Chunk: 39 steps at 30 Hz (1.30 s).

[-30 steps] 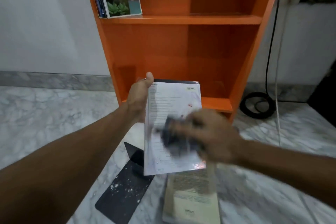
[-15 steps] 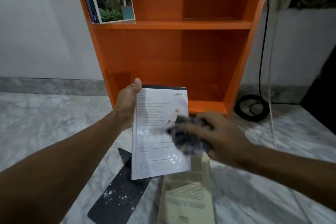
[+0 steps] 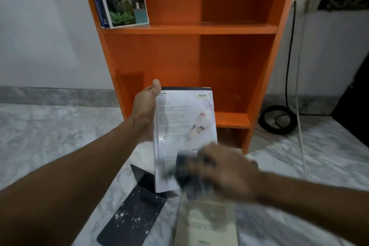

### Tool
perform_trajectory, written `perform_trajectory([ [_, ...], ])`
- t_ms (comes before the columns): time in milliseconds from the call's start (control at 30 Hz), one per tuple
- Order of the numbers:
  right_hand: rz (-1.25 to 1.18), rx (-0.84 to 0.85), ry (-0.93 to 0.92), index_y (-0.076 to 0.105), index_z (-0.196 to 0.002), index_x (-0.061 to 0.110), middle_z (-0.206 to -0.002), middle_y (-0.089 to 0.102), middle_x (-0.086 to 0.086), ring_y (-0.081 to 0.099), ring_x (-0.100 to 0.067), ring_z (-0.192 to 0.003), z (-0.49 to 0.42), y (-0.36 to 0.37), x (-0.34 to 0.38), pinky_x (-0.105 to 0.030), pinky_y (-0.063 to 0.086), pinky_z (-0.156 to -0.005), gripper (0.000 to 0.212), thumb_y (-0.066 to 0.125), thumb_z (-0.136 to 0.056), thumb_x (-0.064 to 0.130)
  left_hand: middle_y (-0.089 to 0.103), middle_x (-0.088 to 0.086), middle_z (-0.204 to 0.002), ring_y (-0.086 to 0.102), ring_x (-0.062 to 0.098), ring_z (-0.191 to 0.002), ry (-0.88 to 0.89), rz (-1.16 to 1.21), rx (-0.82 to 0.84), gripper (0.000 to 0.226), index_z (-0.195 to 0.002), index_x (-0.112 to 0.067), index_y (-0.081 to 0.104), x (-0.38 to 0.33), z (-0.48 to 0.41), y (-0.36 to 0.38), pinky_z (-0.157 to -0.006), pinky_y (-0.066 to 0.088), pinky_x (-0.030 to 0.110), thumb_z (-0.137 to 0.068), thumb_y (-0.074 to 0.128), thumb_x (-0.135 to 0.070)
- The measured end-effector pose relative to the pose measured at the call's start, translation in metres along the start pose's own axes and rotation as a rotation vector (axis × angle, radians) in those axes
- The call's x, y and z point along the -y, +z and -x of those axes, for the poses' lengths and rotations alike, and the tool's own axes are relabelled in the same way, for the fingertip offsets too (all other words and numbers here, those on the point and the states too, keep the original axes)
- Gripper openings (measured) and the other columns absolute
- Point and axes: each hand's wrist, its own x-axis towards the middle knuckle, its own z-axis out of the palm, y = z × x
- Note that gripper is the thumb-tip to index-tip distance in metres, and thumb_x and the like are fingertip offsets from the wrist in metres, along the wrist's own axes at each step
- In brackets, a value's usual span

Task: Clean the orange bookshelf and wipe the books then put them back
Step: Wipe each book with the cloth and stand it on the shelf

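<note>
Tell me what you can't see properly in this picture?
Head view only.
- Right hand and its dark cloth: smeared by motion blur.
- Print on the white book: too small to read.
- Left hand: fingers hidden behind the white book.
- Shelved books: cut off by the top edge.
- Beige book on the floor: cut off by the bottom edge.
</note>
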Motion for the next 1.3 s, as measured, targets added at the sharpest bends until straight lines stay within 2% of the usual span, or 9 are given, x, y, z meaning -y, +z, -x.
perform_trajectory([
  [200, 0.248, -0.358, 0.611, 0.047, -0.137, 0.014, -0.115, 0.046, -0.017, 0.045, -0.033, -0.1, -0.09, -0.028, -0.059, -0.033, 0.04, -0.069, 0.065, 0.069, -0.081, 0.036, 0.074, 0.01, -0.08, 0.073, 0.025, -0.068, -0.124, 0.014, 0.132, 0.055, -0.101, 0.002, 0.063, -0.005, 0.008, 0.009, -0.056, 0.058, 0.03, -0.101, 0.041, -0.049],
  [300, 0.183, -0.191, 0.379, 0.048, -0.136, 0.013, -0.108, 0.055, -0.014, 0.05, -0.029, -0.09, -0.054, 0.018, -0.004, -0.038, 0.048, -0.072, 0.071, 0.073, -0.075, 0.041, 0.076, 0.013, -0.085, 0.074, 0.03, -0.075, -0.154, 0.052, 0.076, 0.053, -0.096, -0.002, 0.067, -0.009, 0.007, 0.011, -0.068, 0.061, 0.042, -0.1, 0.044, -0.05],
  [467, 0.044, 0.149, -0.325, 0.058, -0.109, 0.027, -0.098, 0.054, -0.001, 0.04, -0.016, -0.084, 0.017, 0.042, 0.05, -0.032, 0.042, -0.065, 0.017, 0.058, -0.092, 0.028, 0.077, -0.001, -0.083, 0.075, 0.025, -0.079, -0.011, -0.078, -0.119, 0.04, -0.095, -0.018, 0.066, -0.005, 0.0, -0.008, -0.082, 0.059, 0.045, -0.097, 0.048, -0.054],
  [633, 0.167, -0.392, 0.234, 0.056, -0.125, 0.018, -0.101, 0.051, -0.011, 0.048, -0.022, -0.088, -0.073, -0.024, -0.03, -0.034, 0.047, -0.061, 0.044, 0.051, -0.085, 0.034, 0.077, 0.004, -0.095, 0.072, 0.033, -0.096, -0.053, -0.011, -0.023, 0.042, -0.105, -0.016, 0.067, -0.004, -0.001, -0.013, -0.077, 0.058, 0.043, -0.098, 0.048, -0.052],
  [767, 0.168, -0.378, 0.633, 0.04, -0.142, 0.018, -0.121, 0.043, -0.016, 0.042, -0.032, -0.107, -0.103, -0.025, -0.041, -0.044, 0.047, -0.082, 0.065, 0.061, -0.086, 0.045, 0.075, 0.01, -0.079, 0.074, 0.024, -0.071, -0.14, 0.046, 0.14, 0.061, -0.079, -0.008, 0.077, -0.011, 0.01, 0.002, -0.058, 0.059, 0.031, -0.103, 0.037, -0.048],
  [900, 0.145, -0.163, 0.04, 0.054, -0.128, 0.022, -0.106, 0.055, -0.009, 0.042, -0.023, -0.093, -0.026, 0.037, 0.024, -0.036, 0.047, -0.074, 0.049, 0.061, -0.085, 0.045, 0.075, 0.005, -0.072, 0.074, 0.022, -0.064, -0.05, 0.051, 0.049, 0.043, -0.087, -0.009, 0.064, -0.018, 0.018, 0.011, -0.051, 0.057, 0.03, -0.102, 0.044, -0.044],
  [1000, 0.004, 0.107, -0.212, 0.062, -0.108, 0.027, -0.094, 0.056, -0.002, 0.044, -0.019, -0.084, 0.024, 0.042, 0.041, -0.034, 0.048, -0.065, 0.019, 0.052, -0.092, 0.033, 0.077, 0.001, -0.076, 0.074, 0.027, -0.081, 0.043, -0.047, -0.104, 0.041, -0.086, -0.013, 0.064, -0.017, 0.007, -0.002, -0.076, 0.06, 0.042, -0.1, 0.047, -0.048],
  [1200, 0.066, -0.417, 0.37, 0.06, -0.123, 0.015, -0.097, 0.048, -0.01, 0.048, -0.026, -0.087, -0.059, -0.049, -0.032, -0.032, 0.045, -0.06, 0.055, 0.055, -0.072, 0.036, 0.076, 0.007, -0.088, 0.073, 0.029, -0.091, 0.002, -0.036, -0.094, 0.042, -0.09, -0.009, 0.067, -0.013, 0.001, -0.002, -0.093, 0.054, 0.049, -0.097, 0.052, -0.048],
  [1300, 0.057, -0.33, 0.608, 0.043, -0.14, 0.016, -0.109, 0.041, -0.01, 0.043, -0.029, -0.101, -0.088, -0.049, -0.041, -0.034, 0.045, -0.074, 0.071, 0.052, -0.075, 0.042, 0.072, 0.02, -0.108, 0.068, 0.04, -0.103, -0.013, 0.032, 0.006, 0.056, -0.114, 0.003, 0.064, -0.018, 0.009, 0.011, -0.095, 0.052, 0.055, -0.095, 0.054, -0.049],
])
